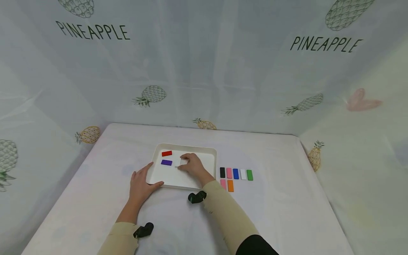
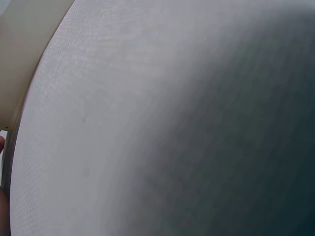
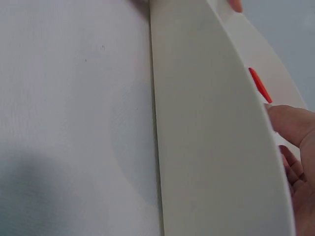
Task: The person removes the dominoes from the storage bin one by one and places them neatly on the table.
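Note:
A shallow white tray [image 1: 191, 183] lies on the table, with a red block [image 1: 166, 153] and a purple block [image 1: 166, 162] inside on the left. My left hand [image 1: 140, 186] is spread around the tray's near left corner. Its fingers touch the left rim and its thumb the front rim. Over the middle of the tray, my right hand [image 1: 195, 168] pinches a small whitish block [image 1: 182, 162] between thumb and index finger; it barely stands out from the tray. The right wrist view shows the tray's outer wall [image 3: 211, 123] and part of the right hand [image 3: 295, 128] behind it.
Right of the tray lie loose blocks in two rows: black [image 1: 222, 172], pink [image 1: 229, 173], blue [image 1: 236, 174], white [image 1: 243, 174] and green [image 1: 250, 175], with another pink [image 1: 223, 184] and an orange one [image 1: 230, 186] nearer. A pineapple-print curtain [image 1: 204, 71] surrounds the table.

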Action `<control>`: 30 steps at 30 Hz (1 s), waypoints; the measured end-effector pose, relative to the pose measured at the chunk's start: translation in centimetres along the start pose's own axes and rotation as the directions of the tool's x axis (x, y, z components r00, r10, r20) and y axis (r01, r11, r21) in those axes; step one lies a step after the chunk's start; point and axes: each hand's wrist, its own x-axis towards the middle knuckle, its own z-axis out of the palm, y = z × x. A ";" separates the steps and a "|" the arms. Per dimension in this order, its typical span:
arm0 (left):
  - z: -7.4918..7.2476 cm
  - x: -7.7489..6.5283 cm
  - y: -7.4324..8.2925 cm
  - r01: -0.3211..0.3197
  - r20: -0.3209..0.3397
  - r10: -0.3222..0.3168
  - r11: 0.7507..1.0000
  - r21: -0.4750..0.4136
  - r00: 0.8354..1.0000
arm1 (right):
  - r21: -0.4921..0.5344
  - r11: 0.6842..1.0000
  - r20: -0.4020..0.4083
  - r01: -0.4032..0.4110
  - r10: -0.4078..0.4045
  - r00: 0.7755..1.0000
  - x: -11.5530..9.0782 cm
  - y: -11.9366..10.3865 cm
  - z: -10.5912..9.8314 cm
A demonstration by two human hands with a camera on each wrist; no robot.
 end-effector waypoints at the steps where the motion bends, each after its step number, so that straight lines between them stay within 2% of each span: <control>1: 0.0 0.0 0.0 0.002 0.003 -0.002 1.000 0.003 1.000 | 0.001 1.000 0.009 0.000 0.000 1.000 0.0 0.0 0.0; 12: 0.2 0.1 -0.8 -0.027 -0.028 0.027 0.999 -0.018 0.999 | 0.107 0.994 0.135 -0.033 0.018 0.991 -1.4 -0.3 -1.5; 16: 0.2 0.2 -0.6 -0.020 -0.022 0.020 0.999 -0.026 1.000 | 0.180 0.983 0.162 -0.044 0.015 0.987 -2.4 -0.5 -2.1; 23: 0.4 0.2 -0.6 -0.008 -0.017 0.008 0.999 -0.031 1.000 | 0.272 0.962 0.126 0.021 -0.058 0.990 -5.0 -0.3 -3.4; 30: 0.5 0.1 -0.8 -0.044 -0.052 0.041 0.998 -0.054 0.998 | 0.392 0.917 0.075 0.071 -0.109 0.991 -7.7 0.2 -4.5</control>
